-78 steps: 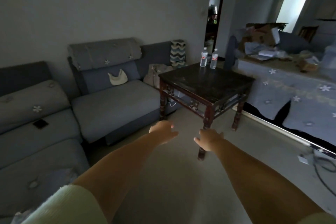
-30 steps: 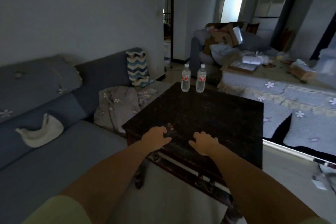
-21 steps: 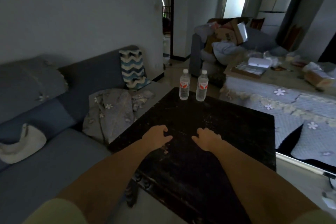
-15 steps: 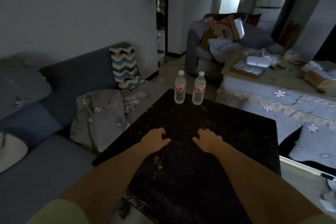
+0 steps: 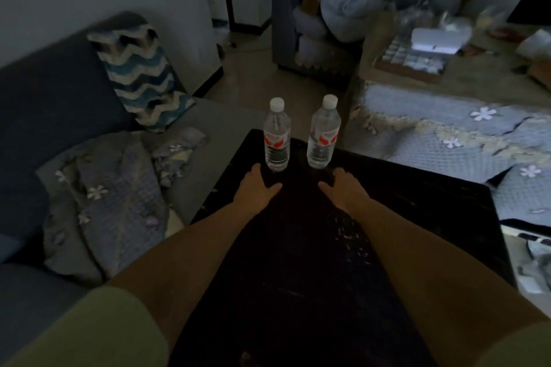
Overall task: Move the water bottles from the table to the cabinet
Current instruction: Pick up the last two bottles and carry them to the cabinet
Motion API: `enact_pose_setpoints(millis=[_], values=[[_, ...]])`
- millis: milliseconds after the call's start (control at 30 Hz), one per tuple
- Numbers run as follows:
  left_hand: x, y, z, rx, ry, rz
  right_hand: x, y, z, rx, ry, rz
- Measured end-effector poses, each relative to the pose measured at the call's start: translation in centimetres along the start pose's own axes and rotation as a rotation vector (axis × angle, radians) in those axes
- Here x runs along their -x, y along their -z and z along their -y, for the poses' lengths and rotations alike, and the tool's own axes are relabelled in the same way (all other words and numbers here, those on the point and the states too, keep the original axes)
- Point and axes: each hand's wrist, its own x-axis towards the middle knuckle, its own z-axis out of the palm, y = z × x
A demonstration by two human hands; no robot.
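**Both hands reach toward two upright bottles on the dark table**

On the far left, a zigzag-patterned blue and cream cushion (image 5: 140,77) leans against the back of the grey fabric sofa (image 5: 44,98). The left hand (image 5: 256,188) hovers over the dark wooden square table (image 5: 417,217), fingers loosely spread and holding nothing, its fingertips just short of the base of the left clear plastic water bottle with a white cap and red label (image 5: 276,135). Beside it, apart, stands the right clear plastic water bottle of the same kind (image 5: 323,132), upright near the table's far edge. The right hand (image 5: 346,191) is likewise relaxed and empty, just below that bottle's base. Farther right lies a pale blue quilted cover with white flowers (image 5: 447,143).
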Motion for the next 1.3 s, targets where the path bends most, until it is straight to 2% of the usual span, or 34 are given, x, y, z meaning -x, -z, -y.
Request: enact_pose_setpoints(millis=[133, 233, 367, 433, 500, 633, 767, 900, 1100, 1300], values=[[-6.4, -1.2, -0.1, 0.236, -0.001, -0.129, -5.9, -0.7, 0.7, -0.346, -0.093, -0.120], [-10.1, -2.8, -0.5, 0.356, -0.068, -0.184, -9.5, -1.2, 1.4, -0.592, -0.065, -0.221], [-13.4, -5.6, -0.9, 0.585, -0.127, -0.313, -13.2, -2.8, 2.1, -0.786, 0.009, -0.379], [-14.1, -6.4, -1.1, 0.613, -0.112, -0.411, -14.6, -3.4, 2.3, -0.865, 0.007, -0.443], [-14.8, -6.4, -1.0, 0.587, -0.097, -0.437, -15.6, -3.6, 2.4, -0.861, -0.018, -0.471], [-15.7, -5.2, -0.4, 0.480, -0.057, -0.356, -16.5, -3.1, 1.9, -0.704, -0.008, -0.476], [-14.7, -4.7, -0.2, 0.435, -0.053, -0.322, -14.2, -2.6, 1.4, -0.665, -0.010, -0.447], [-12.4, -5.4, 0.2, 0.346, -0.037, -0.101, -9.4, -3.3, 0.4, -0.671, -0.016, -0.407], [-4.0, -7.2, 0.5, 0.321, -0.083, -0.002, -0.5, -4.4, -2.6, -0.709, -0.071, -0.341], [5.4, -8.7, 0.9, 0.355, -0.002, 0.065, 8.6, -4.4, -7.9, -0.757, -0.172, -0.309]])
